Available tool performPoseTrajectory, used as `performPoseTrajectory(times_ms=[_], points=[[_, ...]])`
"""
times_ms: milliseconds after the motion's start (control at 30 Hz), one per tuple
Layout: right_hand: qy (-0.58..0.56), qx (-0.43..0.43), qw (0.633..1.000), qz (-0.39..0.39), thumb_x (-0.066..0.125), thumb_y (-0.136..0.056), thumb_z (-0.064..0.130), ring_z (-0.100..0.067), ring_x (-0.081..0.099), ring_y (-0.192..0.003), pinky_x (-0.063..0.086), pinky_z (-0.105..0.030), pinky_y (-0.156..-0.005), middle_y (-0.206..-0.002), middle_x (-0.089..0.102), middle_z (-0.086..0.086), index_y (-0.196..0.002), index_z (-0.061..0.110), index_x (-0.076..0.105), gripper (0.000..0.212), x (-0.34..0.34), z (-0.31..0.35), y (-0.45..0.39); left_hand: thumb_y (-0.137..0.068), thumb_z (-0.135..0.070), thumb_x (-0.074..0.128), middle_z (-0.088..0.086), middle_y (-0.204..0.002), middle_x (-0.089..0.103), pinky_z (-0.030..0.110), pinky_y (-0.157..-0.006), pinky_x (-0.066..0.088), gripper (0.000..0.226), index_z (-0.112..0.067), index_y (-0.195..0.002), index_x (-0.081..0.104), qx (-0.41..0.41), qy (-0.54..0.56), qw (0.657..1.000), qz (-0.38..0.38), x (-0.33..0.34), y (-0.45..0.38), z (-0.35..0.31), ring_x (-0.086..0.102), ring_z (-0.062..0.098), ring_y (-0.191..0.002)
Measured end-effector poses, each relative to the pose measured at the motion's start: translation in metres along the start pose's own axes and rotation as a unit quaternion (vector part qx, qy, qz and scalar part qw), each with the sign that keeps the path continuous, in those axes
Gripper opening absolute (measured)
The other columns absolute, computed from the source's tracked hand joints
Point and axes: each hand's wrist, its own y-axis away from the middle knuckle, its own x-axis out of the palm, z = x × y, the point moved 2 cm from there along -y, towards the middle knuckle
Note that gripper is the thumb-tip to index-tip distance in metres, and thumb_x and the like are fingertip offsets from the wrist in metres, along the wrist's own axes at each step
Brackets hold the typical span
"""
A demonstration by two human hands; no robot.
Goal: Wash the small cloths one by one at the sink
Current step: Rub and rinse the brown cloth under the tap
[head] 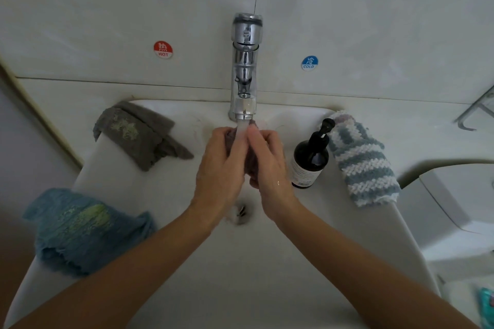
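Observation:
Over the white sink (165, 189), my left hand (223, 165) and my right hand (268, 160) together grip a small mauve cloth (250, 161), pressed between them. Water streams from the chrome tap (244, 72) onto the cloth and my fingers. Most of the cloth is hidden by my hands. A grey cloth (139, 133) with a pale stain lies on the sink's back left rim. A blue cloth (83, 230) with yellow-green stains hangs over the left rim. On the right rim lies a blue-and-white striped cloth (361, 163).
A dark pump bottle (310, 157) stands on the right rim, close to my right hand. The drain (242, 212) sits below my wrists. Hot (163, 49) and cold (309, 63) stickers mark the wall. A white appliance lid (459, 195) is at the right.

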Motion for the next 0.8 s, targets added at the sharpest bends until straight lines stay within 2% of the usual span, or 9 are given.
performPoseTrajectory(times_ms=[100, 200, 267, 333, 433, 500, 600, 700, 800], points=[[0.042, -0.008, 0.999, -0.021, 0.057, -0.085, 0.064, 0.0, 0.049, -0.055, 0.039, -0.021, -0.053, -0.062, 0.053, 0.014, -0.08, 0.024, 0.054, 0.041, 0.009, -0.006, 0.0, -0.096, -0.054, 0.042, -0.007, -0.085, 0.068, 0.042, -0.076, 0.058, 0.029, -0.029, -0.097, 0.056, 0.017, -0.037, 0.999, -0.029, -0.003, 0.001, 0.001, 0.067, 0.008, -0.08], [0.051, 0.011, 0.998, -0.045, 0.055, -0.085, 0.064, -0.006, 0.058, -0.059, 0.043, -0.03, -0.054, -0.064, 0.061, 0.01, -0.075, 0.023, 0.061, 0.043, 0.012, -0.01, 0.001, -0.098, -0.051, 0.043, -0.012, -0.073, 0.066, 0.017, -0.062, 0.052, 0.035, -0.026, -0.084, 0.063, 0.025, -0.062, 0.996, -0.059, -0.005, 0.001, 0.001, 0.063, 0.0, -0.068], [0.04, 0.043, 0.997, -0.05, 0.057, -0.087, 0.06, -0.011, 0.069, -0.071, 0.056, -0.037, -0.063, -0.072, 0.071, 0.005, -0.081, 0.023, 0.07, 0.04, 0.013, -0.011, 0.002, -0.096, -0.052, 0.045, -0.006, -0.066, 0.066, 0.022, -0.056, 0.047, 0.041, -0.021, -0.077, 0.065, 0.02, -0.077, 0.993, -0.081, -0.004, 0.001, 0.002, 0.063, 0.005, -0.062], [0.045, 0.072, 0.995, -0.057, 0.057, -0.087, 0.056, -0.015, 0.072, -0.077, 0.058, -0.038, -0.071, -0.077, 0.074, 0.001, -0.084, 0.024, 0.074, 0.036, 0.014, -0.011, 0.003, -0.095, -0.046, 0.051, -0.001, -0.061, 0.062, 0.032, -0.056, 0.049, 0.043, -0.015, -0.067, 0.061, 0.004, -0.053, 0.993, -0.102, -0.003, 0.001, 0.002, 0.062, 0.013, -0.06], [0.063, 0.049, 0.994, -0.073, 0.051, -0.087, 0.05, -0.025, 0.072, -0.082, 0.058, -0.049, -0.075, -0.081, 0.073, -0.01, -0.082, 0.016, 0.072, 0.04, 0.013, -0.006, 0.002, -0.096, -0.033, 0.048, -0.008, -0.049, 0.051, 0.021, -0.05, 0.039, 0.042, -0.018, -0.056, 0.049, 0.005, -0.048, 0.994, -0.098, -0.002, -0.002, 0.0, 0.049, 0.007, -0.049], [0.056, 0.022, 0.996, -0.072, 0.048, -0.085, 0.047, -0.03, 0.07, -0.084, 0.056, -0.057, -0.079, -0.083, 0.07, -0.015, -0.078, 0.01, 0.067, 0.042, 0.013, -0.003, 0.003, -0.097, -0.029, 0.047, -0.006, -0.053, 0.054, 0.021, -0.051, 0.038, 0.039, -0.019, -0.06, 0.052, 0.003, -0.059, 0.995, -0.085, -0.003, -0.007, 0.0, 0.052, 0.009, -0.052], [0.068, 0.009, 0.994, -0.082, 0.047, -0.096, 0.035, -0.023, 0.067, -0.079, 0.057, -0.052, -0.081, -0.074, 0.069, 0.013, -0.073, 0.017, 0.064, 0.034, 0.013, 0.0, 0.005, -0.098, -0.024, 0.048, 0.0, -0.059, 0.055, 0.032, -0.054, 0.044, 0.034, -0.015, -0.065, 0.053, 0.016, -0.027, 0.997, -0.069, -0.004, -0.008, 0.002, 0.054, 0.013, -0.055], [0.065, -0.003, 0.993, -0.097, 0.048, -0.093, 0.039, -0.021, 0.064, -0.078, 0.056, -0.048, -0.08, -0.078, 0.066, 0.004, -0.087, 0.02, 0.063, 0.024, 0.008, -0.005, 0.0, -0.1, -0.027, 0.046, -0.003, -0.072, 0.056, 0.029, -0.058, 0.051, 0.02, -0.026, -0.08, 0.049, 0.033, -0.016, 0.998, -0.05, -0.002, -0.001, -0.002, 0.055, 0.003, -0.06], [0.019, 0.011, 0.993, -0.12, 0.05, -0.09, 0.042, -0.014, 0.063, -0.083, 0.053, -0.037, -0.074, -0.091, 0.066, 0.003, -0.104, 0.031, 0.058, 0.019, 0.001, -0.006, -0.007, -0.1, -0.03, 0.046, -0.004, -0.099, 0.058, 0.021, -0.067, 0.053, 0.005, -0.034, -0.1, 0.041, 0.035, 0.022, 0.999, -0.022, 0.004, 0.004, -0.004, 0.062, 0.004, -0.087]])
